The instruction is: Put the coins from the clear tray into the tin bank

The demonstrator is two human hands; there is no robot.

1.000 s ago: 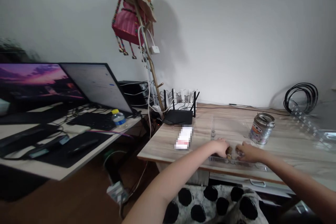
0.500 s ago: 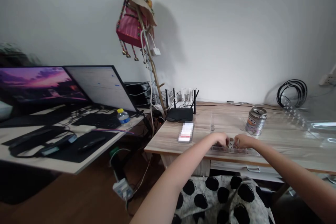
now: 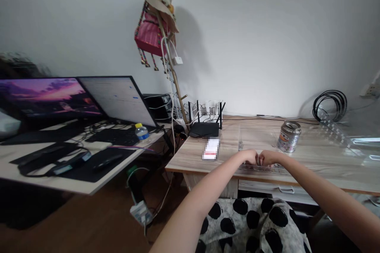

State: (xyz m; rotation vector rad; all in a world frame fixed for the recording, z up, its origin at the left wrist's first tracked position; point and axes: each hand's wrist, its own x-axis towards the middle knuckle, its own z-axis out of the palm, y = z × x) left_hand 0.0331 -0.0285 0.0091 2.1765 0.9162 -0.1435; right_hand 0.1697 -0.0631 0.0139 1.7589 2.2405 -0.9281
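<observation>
My left hand (image 3: 250,157) and my right hand (image 3: 267,158) come together over the front part of a clear plastic case (image 3: 277,169) on the wooden desk. Both have their fingers curled down and pressed together, almost touching each other. What lies in either grip is hidden behind the fingers. Small round pieces, too tiny to name surely, show in the clear case beside my hands. Behind my right hand stands a silver can (image 3: 289,137) with a printed label and an opening in its lid.
A blurred-out paper or phone screen (image 3: 210,149) lies left of my hands, before a black router (image 3: 204,129). Coiled black cable (image 3: 330,104) leans on the wall at right, by clear plastic panels (image 3: 363,144). Further left, a second desk bears monitors (image 3: 118,99) and a bottle (image 3: 141,131).
My right hand has moved left, up against my left hand. The small round piece seen between them before is now covered. The view has shifted slightly.
</observation>
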